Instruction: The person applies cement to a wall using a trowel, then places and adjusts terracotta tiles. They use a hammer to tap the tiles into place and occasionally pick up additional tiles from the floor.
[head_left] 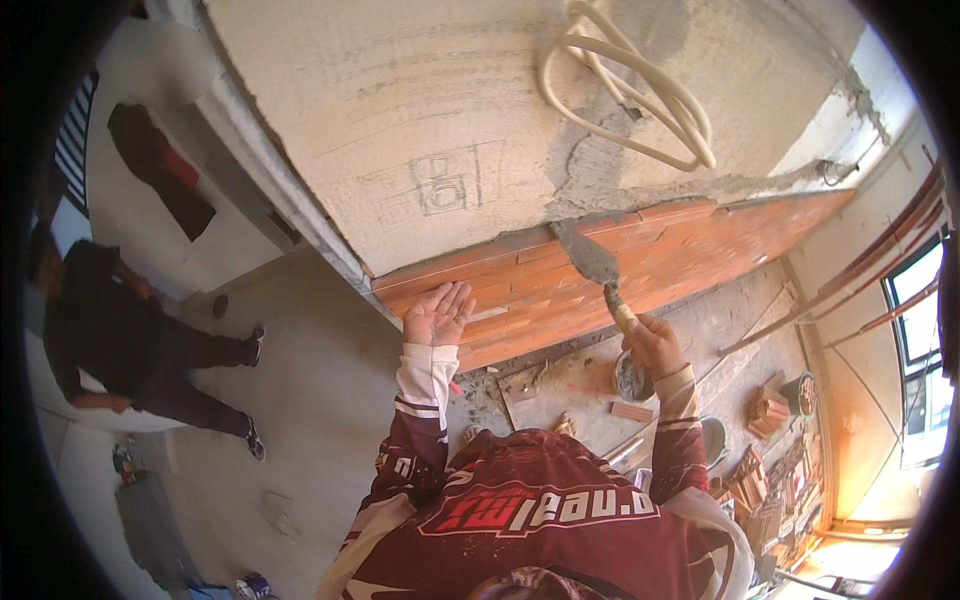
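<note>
My left hand [438, 314] is open, palm up with fingers slightly curled, in front of the orange brick cladding [710, 245]. My right hand [652, 345] grips the handle of a trowel [588, 255], whose mortar-smeared blade reaches the top edge of the bricks. Grey mortar [587, 180] streaks the pale wall [420, 110] above them. A bucket of mortar [632, 376] sits below my right hand, partly hidden by it.
A person in dark clothes [130, 340] stands on the left. A looped white hose or cable [690, 130] hangs from the wall. Brick stacks [765, 410], buckets [800, 393] and loose boards are at lower right, near a window [915, 330] and long slanting pipes or poles [860, 260].
</note>
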